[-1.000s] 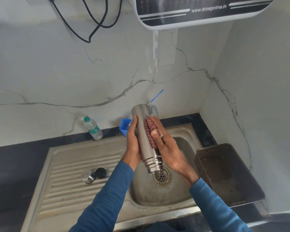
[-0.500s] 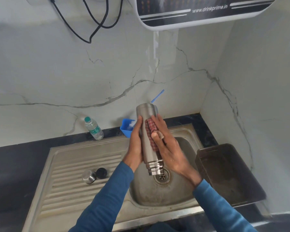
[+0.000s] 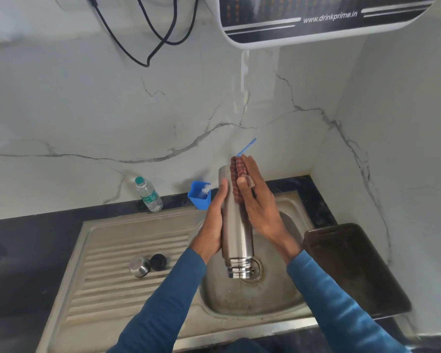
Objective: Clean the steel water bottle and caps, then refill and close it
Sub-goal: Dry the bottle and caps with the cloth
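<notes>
Moved: the right grip (image 3: 260,207) and the red checked cloth (image 3: 238,179) have been slid up the cylindrical stainless-steel water bottle (image 3: 236,225), from its middle to its closed base end, and the bottle has been brought nearer to upright.
Bottle: it is held upside down over the basin of the stainless-steel sink (image 3: 138,238). Its open threaded mouth is pointed down, just above the drain, and no cap is fitted.
Caps: the domed steel cap (image 3: 139,266) and the round black inner cap (image 3: 158,261) are laid just beside each other on the ribbed drainboard, left of the basin and well apart from both grips.
Done: the bottle has been opened, and the wiping of its outside is judged to be well under way, with the cloth now at the far end of the body.
Left to do: whether the inside or the caps have been cleaned cannot be told. Refilling and refitting of both caps are judged not yet begun.
Left grip (image 3: 214,220): it is wrapped round the bottle's body from the left, with the thumb laid up the front, so the bottle is firmly grasped.
Right grip: the cloth is pinned under the bent thumb and pressed against the bottle, with the fingers laid nearly straight along it, so the cloth is grasped.
</notes>
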Tool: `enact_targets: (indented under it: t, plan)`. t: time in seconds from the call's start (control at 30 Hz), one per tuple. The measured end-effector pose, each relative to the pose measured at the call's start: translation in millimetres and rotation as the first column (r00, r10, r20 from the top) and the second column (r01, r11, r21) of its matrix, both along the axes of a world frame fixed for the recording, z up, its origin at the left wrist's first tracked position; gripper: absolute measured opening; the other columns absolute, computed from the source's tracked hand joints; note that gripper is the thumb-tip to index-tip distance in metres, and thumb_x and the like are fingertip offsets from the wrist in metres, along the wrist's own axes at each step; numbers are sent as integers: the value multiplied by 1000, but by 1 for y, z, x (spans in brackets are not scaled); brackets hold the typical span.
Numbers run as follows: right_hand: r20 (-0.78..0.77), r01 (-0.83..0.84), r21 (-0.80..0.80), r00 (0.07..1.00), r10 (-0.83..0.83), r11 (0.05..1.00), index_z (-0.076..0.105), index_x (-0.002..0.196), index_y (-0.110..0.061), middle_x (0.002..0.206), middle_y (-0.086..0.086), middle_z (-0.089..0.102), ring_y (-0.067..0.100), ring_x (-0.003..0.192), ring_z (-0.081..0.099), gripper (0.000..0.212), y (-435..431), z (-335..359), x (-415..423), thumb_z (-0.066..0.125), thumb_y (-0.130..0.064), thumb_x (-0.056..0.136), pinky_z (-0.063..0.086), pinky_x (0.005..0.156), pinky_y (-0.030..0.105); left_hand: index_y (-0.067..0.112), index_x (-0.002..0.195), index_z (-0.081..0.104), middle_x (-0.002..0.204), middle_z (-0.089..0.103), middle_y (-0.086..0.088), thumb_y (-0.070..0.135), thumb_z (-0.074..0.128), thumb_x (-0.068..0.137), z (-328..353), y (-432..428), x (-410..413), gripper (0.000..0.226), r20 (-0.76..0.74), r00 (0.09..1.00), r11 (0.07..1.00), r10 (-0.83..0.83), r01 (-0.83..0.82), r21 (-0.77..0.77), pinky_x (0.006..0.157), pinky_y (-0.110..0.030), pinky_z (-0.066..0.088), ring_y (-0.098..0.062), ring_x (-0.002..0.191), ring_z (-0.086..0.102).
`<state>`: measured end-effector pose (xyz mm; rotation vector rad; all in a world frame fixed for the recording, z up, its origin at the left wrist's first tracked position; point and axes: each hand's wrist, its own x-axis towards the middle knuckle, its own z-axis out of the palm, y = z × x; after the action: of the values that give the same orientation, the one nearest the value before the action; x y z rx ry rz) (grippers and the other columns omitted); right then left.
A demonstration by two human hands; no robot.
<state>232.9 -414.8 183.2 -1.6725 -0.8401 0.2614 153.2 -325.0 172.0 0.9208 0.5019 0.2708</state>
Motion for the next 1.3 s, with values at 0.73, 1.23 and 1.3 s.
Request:
enact_targets:
  t: [0.73, 1.23, 1.3]
  plan:
    - [-116, 12, 4, 993, -11, 1000, 32, 164, -35, 171, -17, 26, 2, 158, 19, 51, -34, -17, -25, 42, -35, 114, 22, 132, 42, 8, 147, 60, 141, 66, -22, 73, 38, 103, -11, -7, 14, 82, -81, 997, 985, 4, -18, -172, 94, -39, 62, -32, 123, 69]
    - [-127, -8, 14, 992, 9, 1000, 32, 164, -33, 171, -22, 23, 1, 158, 21, 52, -56, -35, -45, 44, -33, 114, 26, 130, 41, 3, 117, 73, 102, 74, -16, 64, 57, 99, -10, -3, 22, 66, -90, 995, 989, -50, 37, -142, 83, -37, 62, -26, 87, 73]
    - [-132, 47, 26, 990, -43, 999, 31, 164, -38, 170, -18, 28, 4, 158, 24, 52, -50, -30, -32, 43, -37, 114, 28, 129, 38, 8, 120, 78, 114, 76, -17, 60, 54, 103, -11, -15, 22, 60, -72, 993, 989, -96, 87, -118, 89, -36, 63, -27, 98, 75]
